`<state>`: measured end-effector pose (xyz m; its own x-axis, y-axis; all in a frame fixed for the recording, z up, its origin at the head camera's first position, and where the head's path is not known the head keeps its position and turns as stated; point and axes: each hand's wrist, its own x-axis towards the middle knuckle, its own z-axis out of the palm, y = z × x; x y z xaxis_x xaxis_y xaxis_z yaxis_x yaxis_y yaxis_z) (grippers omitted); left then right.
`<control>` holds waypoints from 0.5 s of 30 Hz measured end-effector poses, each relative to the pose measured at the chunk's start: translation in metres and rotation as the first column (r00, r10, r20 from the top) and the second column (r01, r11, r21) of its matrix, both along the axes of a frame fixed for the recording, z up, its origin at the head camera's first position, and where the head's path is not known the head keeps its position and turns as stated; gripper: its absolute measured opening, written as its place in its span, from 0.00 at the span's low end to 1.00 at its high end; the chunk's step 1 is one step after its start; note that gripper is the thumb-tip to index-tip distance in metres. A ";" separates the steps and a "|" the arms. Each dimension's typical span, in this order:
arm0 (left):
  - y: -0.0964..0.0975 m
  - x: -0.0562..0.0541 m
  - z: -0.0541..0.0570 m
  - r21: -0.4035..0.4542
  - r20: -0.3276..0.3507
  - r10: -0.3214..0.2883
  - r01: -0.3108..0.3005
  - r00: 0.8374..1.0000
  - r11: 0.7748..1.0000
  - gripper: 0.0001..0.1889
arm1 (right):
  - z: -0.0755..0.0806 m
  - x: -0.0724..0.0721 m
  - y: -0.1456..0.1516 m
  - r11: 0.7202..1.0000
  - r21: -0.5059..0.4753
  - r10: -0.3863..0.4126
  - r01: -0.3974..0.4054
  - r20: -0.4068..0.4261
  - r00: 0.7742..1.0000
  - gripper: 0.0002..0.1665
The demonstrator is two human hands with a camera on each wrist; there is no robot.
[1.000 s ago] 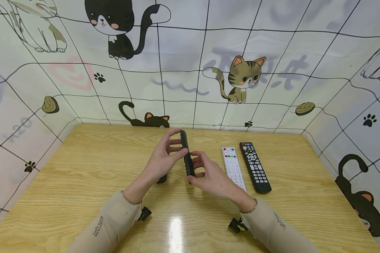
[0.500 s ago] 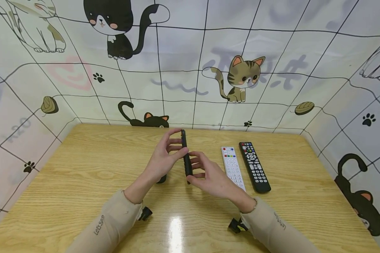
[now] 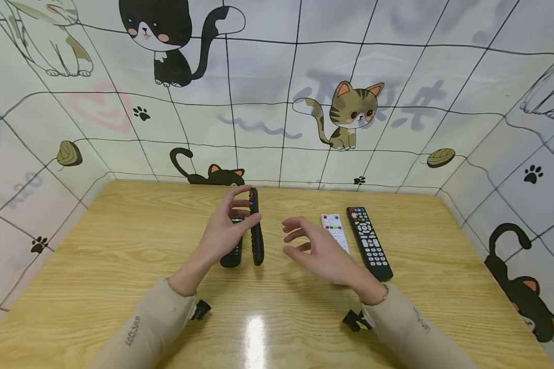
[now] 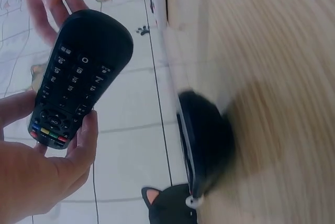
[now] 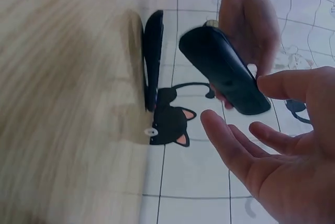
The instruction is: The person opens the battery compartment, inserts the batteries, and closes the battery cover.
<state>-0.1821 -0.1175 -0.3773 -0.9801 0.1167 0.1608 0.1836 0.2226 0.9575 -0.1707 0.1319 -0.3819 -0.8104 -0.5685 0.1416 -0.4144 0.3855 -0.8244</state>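
My left hand (image 3: 223,228) grips a black remote control (image 3: 257,233) near its end with the coloured buttons, thumb on one side and fingers on the other. The remote stands on its long edge above the table; its button face (image 4: 73,77) shows in the left wrist view, its smooth back (image 5: 225,69) in the right wrist view. My right hand (image 3: 325,253) is apart from it to the right, fingers loosely bent around nothing. A second black remote (image 3: 232,254) lies on the table just behind and below my left hand, partly covered by it.
On the right of the wooden table (image 3: 120,246) lie a white remote (image 3: 334,229), partly behind my right hand, and a longer black remote (image 3: 370,243). A cat-print sheet (image 3: 268,77) rises behind the table and along both sides.
My right hand has let go of the black remote and drawn back to the right. The left hand has carried the remote a little left, uncovering more of the black one on the table.
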 end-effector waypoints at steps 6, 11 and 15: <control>-0.018 -0.003 0.001 -0.076 -0.025 0.032 -0.034 0.999 0.997 0.32 | 0.006 -0.006 0.017 0.999 0.035 -0.002 0.004 -0.073 0.997 0.24; -0.037 -0.007 0.002 -0.138 -0.026 0.056 -0.059 0.998 0.989 0.33 | 0.007 -0.011 0.030 0.993 0.119 -0.009 0.023 -0.116 0.993 0.21; -0.051 -0.008 0.001 -0.204 -0.012 0.081 -0.082 0.997 0.976 0.33 | 0.006 -0.013 0.040 0.985 0.166 -0.028 0.052 -0.145 0.989 0.21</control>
